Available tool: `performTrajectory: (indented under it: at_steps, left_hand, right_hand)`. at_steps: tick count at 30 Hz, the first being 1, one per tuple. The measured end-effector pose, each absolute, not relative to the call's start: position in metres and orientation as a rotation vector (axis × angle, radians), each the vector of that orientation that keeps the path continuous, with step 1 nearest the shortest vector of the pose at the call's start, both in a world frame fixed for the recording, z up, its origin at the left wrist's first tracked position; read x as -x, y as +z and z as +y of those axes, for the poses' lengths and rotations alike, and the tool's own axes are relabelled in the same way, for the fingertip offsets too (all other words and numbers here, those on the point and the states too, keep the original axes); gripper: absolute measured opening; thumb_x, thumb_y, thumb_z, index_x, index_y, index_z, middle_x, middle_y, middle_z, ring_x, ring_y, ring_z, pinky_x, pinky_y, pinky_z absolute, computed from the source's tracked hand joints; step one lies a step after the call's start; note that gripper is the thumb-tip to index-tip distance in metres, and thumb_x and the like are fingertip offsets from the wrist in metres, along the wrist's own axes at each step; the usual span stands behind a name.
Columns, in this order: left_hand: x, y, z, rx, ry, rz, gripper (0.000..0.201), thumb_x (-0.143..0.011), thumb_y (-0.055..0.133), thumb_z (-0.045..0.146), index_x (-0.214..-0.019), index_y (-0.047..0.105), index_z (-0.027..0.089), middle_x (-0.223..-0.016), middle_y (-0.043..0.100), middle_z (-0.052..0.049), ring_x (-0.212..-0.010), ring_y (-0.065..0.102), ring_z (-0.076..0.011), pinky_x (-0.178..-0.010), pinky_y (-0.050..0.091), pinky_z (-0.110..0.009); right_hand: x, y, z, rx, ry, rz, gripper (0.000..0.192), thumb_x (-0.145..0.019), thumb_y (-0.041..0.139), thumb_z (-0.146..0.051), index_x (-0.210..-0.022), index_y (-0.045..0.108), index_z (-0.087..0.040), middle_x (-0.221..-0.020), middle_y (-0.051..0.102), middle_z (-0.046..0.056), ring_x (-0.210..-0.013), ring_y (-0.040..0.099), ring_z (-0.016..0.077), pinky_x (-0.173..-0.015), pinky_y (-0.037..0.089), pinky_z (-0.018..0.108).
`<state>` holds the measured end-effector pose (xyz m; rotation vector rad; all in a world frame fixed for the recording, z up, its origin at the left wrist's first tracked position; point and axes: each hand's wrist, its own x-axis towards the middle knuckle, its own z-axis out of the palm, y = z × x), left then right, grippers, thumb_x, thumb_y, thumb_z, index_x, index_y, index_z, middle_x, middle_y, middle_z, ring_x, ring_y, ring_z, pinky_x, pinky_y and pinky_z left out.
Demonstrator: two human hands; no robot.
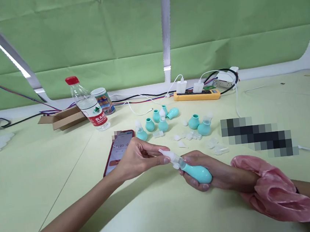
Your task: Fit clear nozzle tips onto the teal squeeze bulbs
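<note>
The right hand [202, 172] grips a teal rubber bulb [198, 173] just above the tabletop [40, 187]. The left hand [137, 158] pinches the clear nozzle [170, 155] at the bulb's neck. More bulbs [200, 124] stand behind, beside a phone [119, 149].

We see a teal rubber bulb [198, 173] lying on its side just above the tabletop [68, 184], rounded end toward us, with a clear plastic nozzle [172, 157] seated at its neck, pointing up and left.
</note>
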<state>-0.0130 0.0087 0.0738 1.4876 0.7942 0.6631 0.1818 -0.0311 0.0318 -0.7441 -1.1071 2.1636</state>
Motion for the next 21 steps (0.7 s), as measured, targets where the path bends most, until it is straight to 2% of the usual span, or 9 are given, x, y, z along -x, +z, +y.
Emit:
performTrajectory:
  at_steps: [4,7,14,18,21]
  left_hand:
    - [0.012,0.079,0.002,-1.48,0.711,0.815,0.023,-0.06,0.071,0.02,-0.082,0.069,0.016,-0.078,0.07,-0.003,-0.072,0.065,-0.0182,-0.069,0.054,-0.026]
    - [0.008,0.082,-0.007,-1.465,0.724,0.789,0.021,-0.062,0.069,0.021,-0.082,0.068,0.014,-0.08,0.07,-0.004,-0.075,0.064,-0.0192,-0.069,0.053,-0.027]
    - [-0.002,0.079,-0.021,-1.571,0.788,0.748,0.021,-0.072,0.06,0.024,-0.089,0.064,0.012,-0.089,0.066,-0.007,-0.082,0.061,-0.0193,-0.075,0.049,-0.03]
    - [-0.005,0.076,-0.031,-1.929,0.965,0.739,0.018,-0.073,0.059,0.019,-0.09,0.064,0.016,-0.097,0.064,-0.007,-0.091,0.057,-0.0192,-0.085,0.044,-0.033]
    - [-0.005,0.071,-0.033,-2.003,1.094,0.737,0.026,-0.075,0.056,0.018,-0.101,0.058,0.019,-0.108,0.06,-0.007,-0.1,0.053,-0.0193,-0.087,0.043,-0.033]
  right_hand:
    - [-0.181,0.04,-0.033,0.725,2.128,-1.183,0.031,-0.078,0.047,-0.043,-0.072,0.051,-0.012,-0.045,0.048,-0.003,-0.031,0.037,0.003,-0.031,0.025,0.014]
    - [-0.181,0.043,-0.034,0.708,2.083,-1.302,0.032,-0.076,0.049,-0.045,-0.074,0.049,-0.013,-0.05,0.051,-0.002,-0.037,0.043,0.0051,-0.034,0.03,0.015]
    - [-0.18,0.037,-0.039,0.713,1.904,-1.534,0.03,-0.08,0.045,-0.044,-0.088,0.045,-0.015,-0.069,0.055,0.002,-0.055,0.053,0.0094,-0.053,0.042,0.023]
    - [-0.179,0.043,-0.045,0.814,1.468,-1.852,0.024,-0.082,0.043,-0.039,-0.085,0.049,-0.016,-0.075,0.053,0.002,-0.069,0.05,0.0119,-0.062,0.04,0.025]
    - [-0.183,0.057,-0.039,0.875,1.042,-2.059,0.019,-0.083,0.043,-0.035,-0.083,0.051,-0.018,-0.079,0.052,0.001,-0.075,0.048,0.0129,-0.068,0.038,0.025]
